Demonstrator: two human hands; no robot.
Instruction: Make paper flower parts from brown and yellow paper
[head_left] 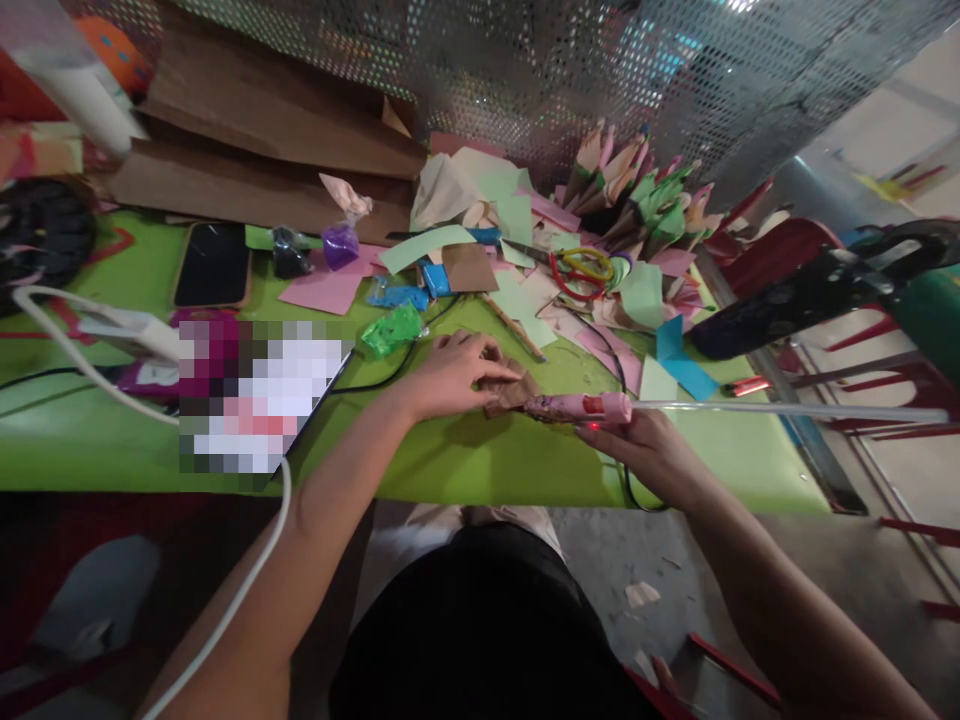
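In my right hand [652, 450] is a pink glue gun [577, 406] with a lit red light and a long clear glue stick [787, 410] reaching out to the right from its back. Its nozzle points left, close against a small folded piece of brown paper [517, 390]. The fingers of my left hand [461, 370] are pressed on that brown piece over the green table [480, 465]. Whether the nozzle touches the paper I cannot tell. A black cord [626, 480] runs near my right hand.
Behind my hands lie paper scraps [525, 290], scissors [585, 270], a pencil [517, 325] and a green plastic packet [391, 330]. Paper cones [637, 195] stand at the back right. Two phones, one dark [214, 265] and one lit [266, 400], and a white cable [255, 570] are left.
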